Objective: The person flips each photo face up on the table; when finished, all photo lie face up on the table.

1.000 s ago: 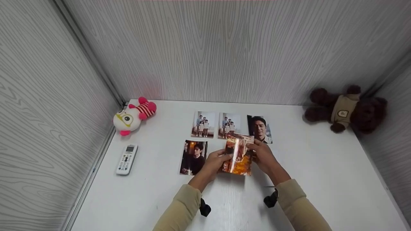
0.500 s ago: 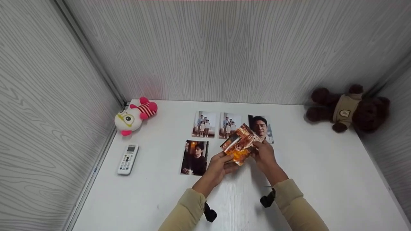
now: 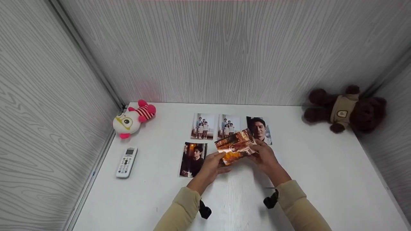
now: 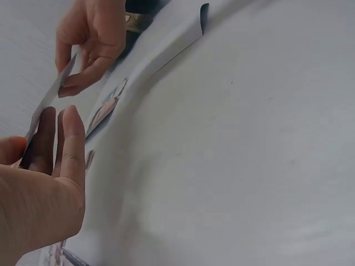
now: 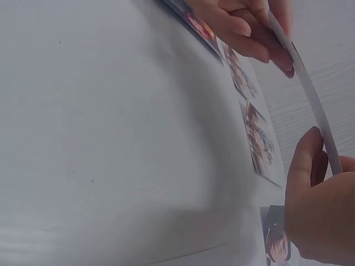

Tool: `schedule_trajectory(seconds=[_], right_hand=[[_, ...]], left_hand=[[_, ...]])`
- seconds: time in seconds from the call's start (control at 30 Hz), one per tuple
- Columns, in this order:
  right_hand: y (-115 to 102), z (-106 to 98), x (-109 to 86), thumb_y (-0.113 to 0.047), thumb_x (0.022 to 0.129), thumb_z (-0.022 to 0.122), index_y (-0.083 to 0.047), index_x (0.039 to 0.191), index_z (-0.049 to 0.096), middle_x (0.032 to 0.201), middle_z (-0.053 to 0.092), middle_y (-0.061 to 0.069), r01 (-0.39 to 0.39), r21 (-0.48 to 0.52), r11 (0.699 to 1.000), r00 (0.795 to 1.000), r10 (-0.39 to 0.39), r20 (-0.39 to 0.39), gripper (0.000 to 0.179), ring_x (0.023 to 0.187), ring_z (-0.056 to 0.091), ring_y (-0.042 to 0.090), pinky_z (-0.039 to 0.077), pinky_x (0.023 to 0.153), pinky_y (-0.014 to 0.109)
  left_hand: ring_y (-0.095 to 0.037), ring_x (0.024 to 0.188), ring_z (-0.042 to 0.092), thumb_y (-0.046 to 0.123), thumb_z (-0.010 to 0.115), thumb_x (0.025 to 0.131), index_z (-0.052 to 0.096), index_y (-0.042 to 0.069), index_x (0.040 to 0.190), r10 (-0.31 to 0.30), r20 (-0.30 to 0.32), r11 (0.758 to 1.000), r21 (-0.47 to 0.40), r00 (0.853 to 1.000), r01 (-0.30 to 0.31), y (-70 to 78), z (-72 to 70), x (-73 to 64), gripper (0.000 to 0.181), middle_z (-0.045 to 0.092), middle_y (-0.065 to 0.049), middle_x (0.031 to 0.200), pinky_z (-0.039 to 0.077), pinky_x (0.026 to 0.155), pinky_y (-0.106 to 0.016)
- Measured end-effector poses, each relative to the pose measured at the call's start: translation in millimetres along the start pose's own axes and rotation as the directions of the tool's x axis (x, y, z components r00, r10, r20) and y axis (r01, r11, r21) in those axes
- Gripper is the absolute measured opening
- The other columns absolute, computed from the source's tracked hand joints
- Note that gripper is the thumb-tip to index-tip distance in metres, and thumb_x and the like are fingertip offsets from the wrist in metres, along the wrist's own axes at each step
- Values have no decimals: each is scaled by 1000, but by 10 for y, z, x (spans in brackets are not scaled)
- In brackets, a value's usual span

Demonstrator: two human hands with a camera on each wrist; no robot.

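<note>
A glossy photo print point(image 3: 235, 147) in orange autumn colours is held above the table, its long side slanting up to the right. My left hand point(image 3: 210, 167) pinches its lower left end between thumb and fingers. The right hand point(image 3: 265, 156) grips the opposite end. Seen edge-on in the right wrist view, the photo print point(image 5: 310, 91) bows slightly between both hands. Below my left hand lies a photo of a person in a dark top point(image 3: 193, 159). Two matching family photos point(image 3: 203, 126) and a portrait photo point(image 3: 259, 130) form a row behind.
On the left lie a white remote control point(image 3: 126, 162) and a pink and white plush toy point(image 3: 134, 118). A brown teddy bear point(image 3: 346, 109) lies at the back right. A pale curled sheet point(image 4: 177, 47) rests near the right hand. Wood-grain panels point(image 3: 205, 51) enclose the white table point(image 3: 154, 199).
The autumn photo has turned from upright to nearly sideways, its top swinging left. My left hand has shifted its hold, and both hands remain on the print.
</note>
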State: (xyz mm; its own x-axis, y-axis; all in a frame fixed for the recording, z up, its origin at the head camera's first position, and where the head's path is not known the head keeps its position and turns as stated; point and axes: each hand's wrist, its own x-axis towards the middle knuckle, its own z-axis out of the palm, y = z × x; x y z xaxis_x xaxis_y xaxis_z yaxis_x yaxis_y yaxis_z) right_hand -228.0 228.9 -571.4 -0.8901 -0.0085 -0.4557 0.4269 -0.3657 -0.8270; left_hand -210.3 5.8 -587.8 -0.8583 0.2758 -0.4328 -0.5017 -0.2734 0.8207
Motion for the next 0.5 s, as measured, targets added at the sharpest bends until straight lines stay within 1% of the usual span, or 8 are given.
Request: schedule_trajectory(seconds=[0.07,0.1,0.13,0.2,0.3,0.37,0.43,0.5], right_hand=[[6,-8,-6,-10,104,53,-9,163,15,135,46,9,-9,-38,999,999,10,37,70,99,59,12,56,87,28],[10,-8,-10,-9,103,54,-9,163,14,135,47,9,-12,-48,999,998,15,58,72,98,60,11,56,87,29],[16,-7,-12,-8,103,54,-8,163,14,133,49,9,-16,-53,998,997,20,77,72,96,61,11,57,86,29],[31,1,-19,-6,103,55,-6,162,15,124,57,8,-24,-52,998,995,29,96,72,88,63,11,59,83,29],[58,28,-26,-3,102,54,-5,161,18,109,62,5,-35,-27,999,993,38,112,69,82,65,10,60,80,29],[76,47,-28,-1,102,52,-3,159,21,105,64,2,-36,-13,999,993,37,108,65,84,66,10,61,80,29],[86,72,-29,1,101,50,-2,157,26,104,65,2,-25,1,1000,995,25,100,61,89,66,10,61,82,30],[91,94,-26,3,101,48,0,155,27,109,65,3,-5,19,1000,996,3,94,58,96,67,11,60,86,32]], left_hand=[[-40,128,58,24,55,105,39,-5,151,10,-11,999,40,1000,-10,63,-49,12,57,33,-23,160,62,87,-45],[-40,130,56,24,56,105,38,-5,152,17,-16,999,49,1000,-16,97,-70,17,58,28,-22,163,61,88,-46],[-40,131,55,23,56,105,37,-5,152,25,-22,998,51,999,-24,128,-89,24,59,28,-22,163,60,90,-47],[-36,127,58,22,57,104,36,-4,154,41,-39,999,36,998,-40,179,-120,26,60,33,-22,160,59,94,-49],[-29,107,68,20,59,103,36,-1,154,44,-64,999,-29,997,-46,209,-139,18,60,48,-21,146,56,98,-50],[-25,98,71,19,60,102,38,1,154,36,-67,997,-65,997,-40,196,-139,8,59,57,-18,135,57,97,-48],[-27,98,73,19,60,103,38,2,154,28,-64,994,-104,998,-35,177,-126,3,58,63,-15,127,59,94,-44],[-31,104,73,20,60,103,39,2,153,35,-58,990,-135,998,-42,156,-104,8,57,67,-12,121,61,89,-40]])
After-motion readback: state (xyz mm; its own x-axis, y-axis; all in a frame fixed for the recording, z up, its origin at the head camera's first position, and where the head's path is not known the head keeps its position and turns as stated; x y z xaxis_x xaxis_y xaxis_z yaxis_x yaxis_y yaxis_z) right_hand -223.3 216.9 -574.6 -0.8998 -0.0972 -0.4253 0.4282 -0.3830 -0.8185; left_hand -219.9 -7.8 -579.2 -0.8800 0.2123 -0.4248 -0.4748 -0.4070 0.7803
